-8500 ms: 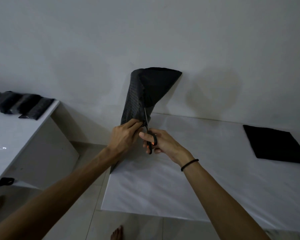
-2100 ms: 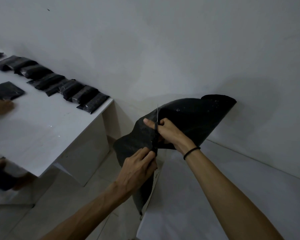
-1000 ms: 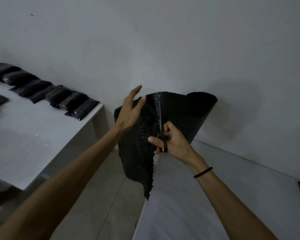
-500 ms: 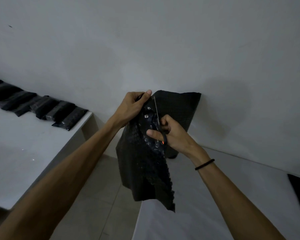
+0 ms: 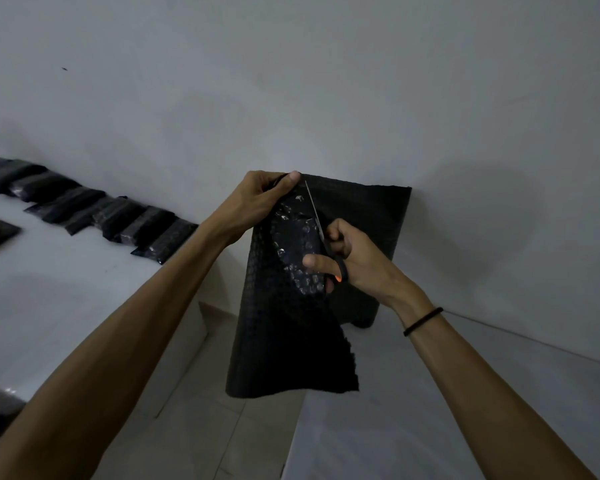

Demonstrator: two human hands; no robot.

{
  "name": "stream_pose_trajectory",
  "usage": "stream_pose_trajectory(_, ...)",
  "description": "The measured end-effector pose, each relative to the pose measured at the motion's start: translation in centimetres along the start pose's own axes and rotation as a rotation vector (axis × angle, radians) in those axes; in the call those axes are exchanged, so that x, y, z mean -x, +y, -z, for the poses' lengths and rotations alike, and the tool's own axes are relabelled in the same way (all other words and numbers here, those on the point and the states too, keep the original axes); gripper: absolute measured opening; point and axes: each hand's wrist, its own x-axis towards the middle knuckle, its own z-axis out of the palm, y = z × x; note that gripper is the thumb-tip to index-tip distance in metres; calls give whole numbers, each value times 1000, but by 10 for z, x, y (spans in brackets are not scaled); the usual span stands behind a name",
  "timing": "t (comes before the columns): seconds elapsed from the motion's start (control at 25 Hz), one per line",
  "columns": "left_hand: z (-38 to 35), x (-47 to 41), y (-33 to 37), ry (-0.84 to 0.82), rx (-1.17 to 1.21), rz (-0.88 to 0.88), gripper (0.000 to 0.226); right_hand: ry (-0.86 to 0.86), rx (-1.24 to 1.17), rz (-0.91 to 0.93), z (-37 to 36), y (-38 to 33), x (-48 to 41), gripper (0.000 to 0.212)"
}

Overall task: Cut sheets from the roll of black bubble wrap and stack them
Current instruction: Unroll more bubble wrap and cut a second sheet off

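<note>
left hand (image 5: 257, 199) fingers pinch the bubble wrap (image 5: 284, 327) top; right hand (image 5: 354, 261) grips seemingly near-closed scissors (image 5: 321, 233)

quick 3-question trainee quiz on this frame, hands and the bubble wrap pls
1. Which hand holds the scissors?
2. True or false: the left hand pinches the top edge of the bubble wrap.
3. Where do the wrapped black packets lie: A) on the floor, B) in a row on the white table by the wall, C) on the wrap?

Key: 1. The right hand. 2. True. 3. B.
</note>
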Motion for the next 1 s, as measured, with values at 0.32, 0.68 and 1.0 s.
stream_pose_trajectory(0.32,17,4,14,22,4,1,38,29,41,72,-5,-14,-23,39)
stream_pose_trajectory(0.68,32,7,17,2,-81,24,41,-7,-35,102,-15,-27,-43,51)
stream_pose_trajectory(1.0,36,13,18,-79,-98,35,44,-6,-3,108,-17,-37,-50,47)
